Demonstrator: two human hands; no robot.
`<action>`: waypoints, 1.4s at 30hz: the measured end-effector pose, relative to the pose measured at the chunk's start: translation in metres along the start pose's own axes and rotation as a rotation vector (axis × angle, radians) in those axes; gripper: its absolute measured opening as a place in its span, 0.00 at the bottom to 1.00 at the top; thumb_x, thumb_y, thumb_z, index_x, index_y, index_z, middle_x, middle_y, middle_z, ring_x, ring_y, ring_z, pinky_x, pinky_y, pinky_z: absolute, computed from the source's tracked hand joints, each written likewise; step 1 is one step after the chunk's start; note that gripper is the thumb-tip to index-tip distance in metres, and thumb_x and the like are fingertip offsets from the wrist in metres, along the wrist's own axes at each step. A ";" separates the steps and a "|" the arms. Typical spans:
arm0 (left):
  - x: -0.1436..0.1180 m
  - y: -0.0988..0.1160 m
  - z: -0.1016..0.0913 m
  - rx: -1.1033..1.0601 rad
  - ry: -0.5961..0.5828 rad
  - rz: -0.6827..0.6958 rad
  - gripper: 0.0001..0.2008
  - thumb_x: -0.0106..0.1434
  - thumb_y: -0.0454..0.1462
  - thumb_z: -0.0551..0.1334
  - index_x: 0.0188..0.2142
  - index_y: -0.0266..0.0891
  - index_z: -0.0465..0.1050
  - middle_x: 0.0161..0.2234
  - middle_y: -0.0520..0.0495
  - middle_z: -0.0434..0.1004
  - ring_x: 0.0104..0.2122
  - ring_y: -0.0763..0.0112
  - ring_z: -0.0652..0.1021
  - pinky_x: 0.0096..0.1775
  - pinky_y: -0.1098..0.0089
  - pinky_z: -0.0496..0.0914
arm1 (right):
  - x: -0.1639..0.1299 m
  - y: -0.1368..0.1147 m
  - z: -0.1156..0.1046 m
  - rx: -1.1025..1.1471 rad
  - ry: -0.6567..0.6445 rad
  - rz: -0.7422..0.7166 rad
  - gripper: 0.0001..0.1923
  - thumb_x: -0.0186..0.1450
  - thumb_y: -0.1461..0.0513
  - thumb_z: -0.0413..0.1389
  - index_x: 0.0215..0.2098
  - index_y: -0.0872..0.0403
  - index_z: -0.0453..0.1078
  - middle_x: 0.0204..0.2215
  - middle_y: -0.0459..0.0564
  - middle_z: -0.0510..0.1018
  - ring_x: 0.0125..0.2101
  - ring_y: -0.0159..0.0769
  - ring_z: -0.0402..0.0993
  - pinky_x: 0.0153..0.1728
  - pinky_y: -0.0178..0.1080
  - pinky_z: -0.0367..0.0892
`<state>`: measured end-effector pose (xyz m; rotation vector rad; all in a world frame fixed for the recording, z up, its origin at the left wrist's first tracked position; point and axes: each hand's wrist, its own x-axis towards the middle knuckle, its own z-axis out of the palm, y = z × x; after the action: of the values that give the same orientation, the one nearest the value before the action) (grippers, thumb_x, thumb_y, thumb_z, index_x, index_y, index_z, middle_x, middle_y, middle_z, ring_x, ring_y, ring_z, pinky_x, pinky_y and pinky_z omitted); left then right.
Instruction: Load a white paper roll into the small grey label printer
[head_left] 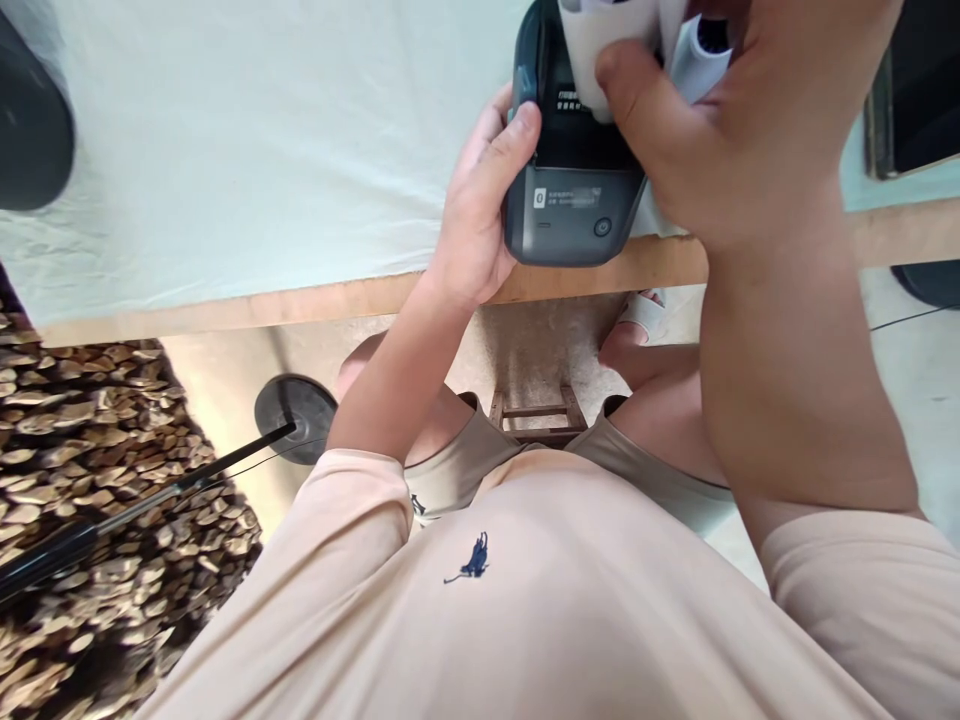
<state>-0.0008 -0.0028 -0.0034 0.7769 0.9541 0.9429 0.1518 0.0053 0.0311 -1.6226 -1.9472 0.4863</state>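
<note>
A dark grey label printer (555, 222) with a power button and a small Bluetooth sticker is at the table's front edge. Its upper part shows a black recess with printed white characters. My left hand (480, 200) grips the printer's left side, thumb over the rim. Over the recess, my right hand (690, 150) is closed on white rolled paper (604, 50), with the thumb pressed against it. Beside that, a white roll end (697, 70) with a dark core shows under the right hand. Most of the right fingers are cut off or hidden at the top.
A pale cloth covers the table (262, 150), which has a wooden front edge. A dark flat device (919, 90) lies at the right, and a dark rounded object (30, 120) at the far left. Below stand a black round stand base (296, 400) and stacked firewood (82, 430).
</note>
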 end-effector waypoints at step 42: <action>-0.001 -0.001 0.007 -0.033 -0.060 0.071 0.13 0.62 0.36 0.49 0.44 0.42 0.66 0.43 0.58 0.68 0.58 0.61 0.60 0.45 0.68 0.70 | -0.004 0.001 -0.016 -0.354 -0.149 -0.143 0.21 0.53 0.51 0.43 0.43 0.47 0.63 0.36 0.39 0.68 0.44 0.30 0.63 0.46 0.42 0.55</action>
<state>0.0056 -0.0053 -0.0011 0.8112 0.8615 0.9888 0.1634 0.0005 0.0422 -1.6779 -2.3471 0.2187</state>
